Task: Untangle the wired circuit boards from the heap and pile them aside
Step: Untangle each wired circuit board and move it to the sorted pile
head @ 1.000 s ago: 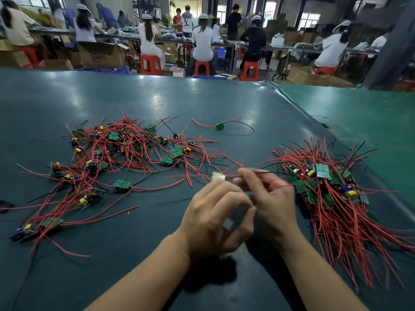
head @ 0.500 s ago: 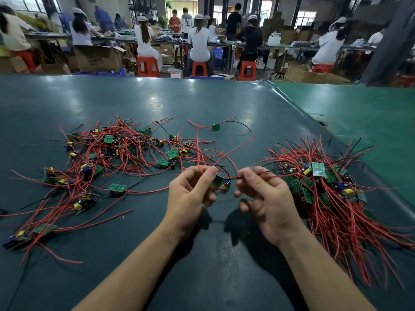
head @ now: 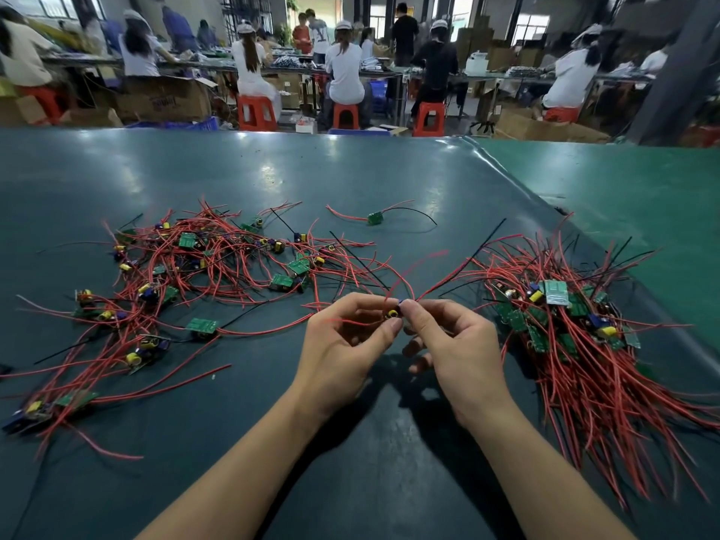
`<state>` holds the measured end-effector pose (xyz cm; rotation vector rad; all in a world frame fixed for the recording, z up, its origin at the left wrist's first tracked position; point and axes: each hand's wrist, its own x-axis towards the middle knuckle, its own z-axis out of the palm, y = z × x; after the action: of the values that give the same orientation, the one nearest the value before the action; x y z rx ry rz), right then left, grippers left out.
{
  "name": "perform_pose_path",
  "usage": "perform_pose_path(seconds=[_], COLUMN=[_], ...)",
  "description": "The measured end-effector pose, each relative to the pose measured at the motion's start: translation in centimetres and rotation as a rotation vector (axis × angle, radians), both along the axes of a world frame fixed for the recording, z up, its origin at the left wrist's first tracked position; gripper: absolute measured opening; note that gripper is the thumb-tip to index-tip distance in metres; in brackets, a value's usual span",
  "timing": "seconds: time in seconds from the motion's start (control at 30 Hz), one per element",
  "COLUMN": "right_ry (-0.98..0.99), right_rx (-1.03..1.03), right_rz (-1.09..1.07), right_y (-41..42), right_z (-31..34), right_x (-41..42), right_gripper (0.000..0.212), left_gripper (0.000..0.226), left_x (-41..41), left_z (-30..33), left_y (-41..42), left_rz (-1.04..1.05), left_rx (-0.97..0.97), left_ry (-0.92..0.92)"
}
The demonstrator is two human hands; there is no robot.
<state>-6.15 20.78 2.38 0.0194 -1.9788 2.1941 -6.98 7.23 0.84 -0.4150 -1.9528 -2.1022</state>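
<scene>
Both the left hand [head: 346, 344] and right hand [head: 456, 344] pinch one small board [head: 394, 311] between fingertips; the sorted pile [head: 576, 337] lies at three o'clock, nearer the right hand.

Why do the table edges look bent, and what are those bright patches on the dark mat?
In the head view, the wide-angle lens bows the table edges and stretches the forearms; the bright patches are overhead lights reflected as glare on the glossy mat; the left hand and right hand cast dark shadows below them; the workers behind look soft and slightly blurred.
</scene>
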Motion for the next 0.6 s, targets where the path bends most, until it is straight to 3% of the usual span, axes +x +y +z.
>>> perform_pose_path(seconds=[0.27, 0.47, 0.6], right_ry=[0.057, 0.085, 0.138], right_rx=[0.052, -0.098, -0.183], right_rz=[-0.055, -0.226, -0.294], right_y=[0.5, 1.5, 1.6], right_z=[0.1, 0.7, 0.9], right_x=[-0.5, -1.1, -1.1], right_gripper=[0.025, 0.029, 0.030], left_gripper=[0.018, 0.012, 0.012], left_x=[0.3, 0.2, 0.2], left_z=[0.1, 0.6, 0.8], left_y=[0.1, -0.9, -1.6], left_rz=[0.137, 0.157, 0.166], left_rx=[-0.067, -0.072, -0.054], left_ry=[0.088, 0.293, 0.288])
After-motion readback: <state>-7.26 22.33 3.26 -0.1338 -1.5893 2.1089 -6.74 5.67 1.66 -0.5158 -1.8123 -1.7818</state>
